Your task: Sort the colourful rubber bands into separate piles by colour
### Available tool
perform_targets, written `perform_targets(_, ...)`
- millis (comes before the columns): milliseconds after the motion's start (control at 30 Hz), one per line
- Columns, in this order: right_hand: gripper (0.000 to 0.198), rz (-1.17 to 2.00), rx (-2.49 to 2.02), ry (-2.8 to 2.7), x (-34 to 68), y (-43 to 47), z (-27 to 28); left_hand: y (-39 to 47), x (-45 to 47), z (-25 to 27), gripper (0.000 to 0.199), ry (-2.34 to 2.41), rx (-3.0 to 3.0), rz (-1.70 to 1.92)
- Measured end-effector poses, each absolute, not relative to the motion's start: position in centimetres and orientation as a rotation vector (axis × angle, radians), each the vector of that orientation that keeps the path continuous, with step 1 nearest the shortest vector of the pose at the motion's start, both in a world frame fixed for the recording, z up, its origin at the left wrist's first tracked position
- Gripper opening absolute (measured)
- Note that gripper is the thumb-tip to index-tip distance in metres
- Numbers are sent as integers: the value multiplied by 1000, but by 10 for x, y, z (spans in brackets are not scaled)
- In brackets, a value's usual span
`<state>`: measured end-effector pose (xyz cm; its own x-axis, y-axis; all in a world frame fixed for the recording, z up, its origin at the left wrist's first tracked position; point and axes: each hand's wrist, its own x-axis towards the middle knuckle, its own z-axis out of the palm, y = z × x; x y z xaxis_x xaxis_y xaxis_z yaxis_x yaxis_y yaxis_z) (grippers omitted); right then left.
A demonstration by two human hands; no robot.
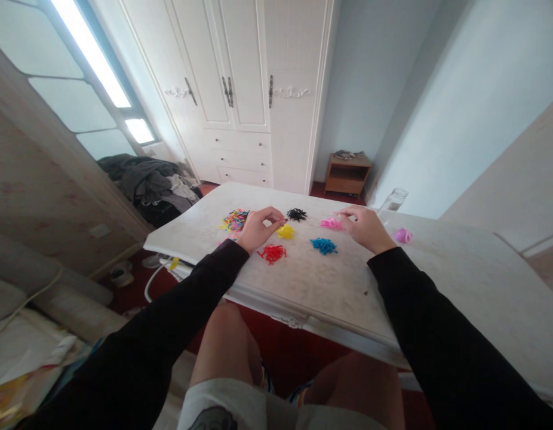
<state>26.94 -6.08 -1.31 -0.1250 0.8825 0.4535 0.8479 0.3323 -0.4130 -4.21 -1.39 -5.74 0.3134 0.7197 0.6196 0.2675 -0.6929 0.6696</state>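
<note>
Small thin pieces that look like rubber bands lie sorted by colour on the white table point(303, 286). My left hand point(260, 228) is pinched above the yellow pile point(286, 232), close to the black pile point(297, 214); a tiny dark bit shows at its fingertips, too small to name. At the pink pile point(331, 223), my right hand point(365, 227) has its thumb and fingers together; whatever they hold is hidden. Nearer me are the red pile point(273, 254) and the blue pile point(323, 245). A mixed multicoloured heap point(234, 221) sits left of my left hand, partly covered by it.
Behind my right hand lies a clear glass bottle or jar point(394, 200), with a pinkish-purple object point(402, 236) to the right. Beyond the table stand a white wardrobe point(240, 71) and a small wooden cabinet point(347, 173). Dark clothes point(146, 179) are heaped at the left.
</note>
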Motion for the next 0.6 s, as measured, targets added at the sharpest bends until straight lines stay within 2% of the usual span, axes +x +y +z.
perform_targets(200,30,72,-1858,-1919,285,-53,-24,-13,-42,-58,25,872,2110,1366)
perform_targets(600,35,48,-1906,-1875,287,-54,-19,-4,-40,-58,27,928,2091,1314)
